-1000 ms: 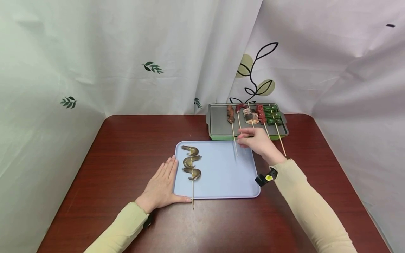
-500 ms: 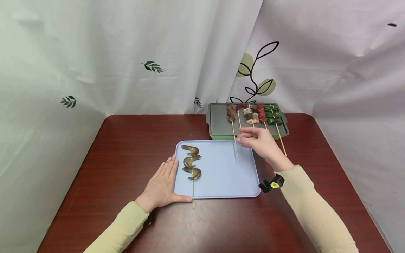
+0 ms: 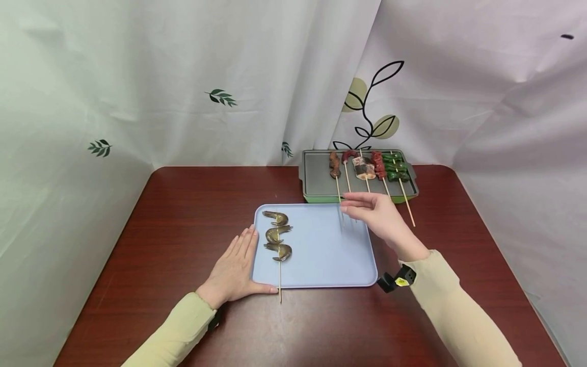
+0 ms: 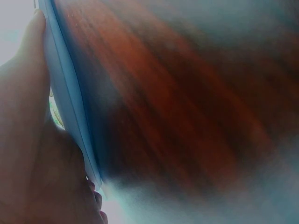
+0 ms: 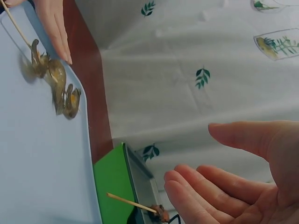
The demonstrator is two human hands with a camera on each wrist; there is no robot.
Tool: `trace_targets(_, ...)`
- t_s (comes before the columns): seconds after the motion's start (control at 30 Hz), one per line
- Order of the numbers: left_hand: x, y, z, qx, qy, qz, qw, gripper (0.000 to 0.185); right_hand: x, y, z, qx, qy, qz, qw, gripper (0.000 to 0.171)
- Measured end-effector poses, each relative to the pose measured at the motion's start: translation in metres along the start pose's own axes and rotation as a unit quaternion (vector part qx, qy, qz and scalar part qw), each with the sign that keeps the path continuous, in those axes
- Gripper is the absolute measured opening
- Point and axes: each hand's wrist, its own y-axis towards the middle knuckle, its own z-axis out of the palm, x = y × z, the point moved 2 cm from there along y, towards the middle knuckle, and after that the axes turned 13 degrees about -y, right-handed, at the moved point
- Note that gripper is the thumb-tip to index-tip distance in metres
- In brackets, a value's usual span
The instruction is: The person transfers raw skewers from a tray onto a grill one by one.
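A shrimp skewer (image 3: 276, 235) lies on the left part of a light blue tray (image 3: 321, 260), its stick poking over the front edge. My left hand (image 3: 234, 267) lies flat on the table and touches the tray's left edge, thumb along the front corner. My right hand (image 3: 362, 208) hovers open and holds nothing over the tray's far right corner, just in front of the stick ends of several skewers (image 3: 367, 167) on a grey grill pan (image 3: 316, 183). In the right wrist view my right hand's fingers (image 5: 224, 186) are straight and apart, with the shrimp skewer (image 5: 53, 79) beyond them.
The grill pan stands on a green base at the back right of the dark red table (image 3: 183, 204). White curtains with leaf prints close off the back and both sides. The left wrist view shows the tray edge (image 4: 70, 102) against my palm.
My right hand has drawn back from the skewer sticks at the grill toward me and to the left, over the tray corner, and its fingers have straightened. The left hand has not moved.
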Motion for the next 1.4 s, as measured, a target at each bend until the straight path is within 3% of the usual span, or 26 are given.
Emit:
trace_targets(0.67,-0.002,0.000,-0.003,0.007,0.003,-0.003,1.0000,0.144,-0.005,-0.020,0.031,0.036,0.022,-0.013,0.999,0.041)
trace_targets(1.2,-0.001,-0.001,0.000,-0.002,0.001,0.000,1.0000,0.144,-0.018,-0.032,0.078,0.107,0.016,-0.003,0.994,0.045)
trace_targets(1.4,-0.003,-0.001,-0.003,-0.001,0.003,-0.001,1.0000,0.143,-0.025,-0.035,0.097,0.139,0.054,0.008,0.989,0.048)
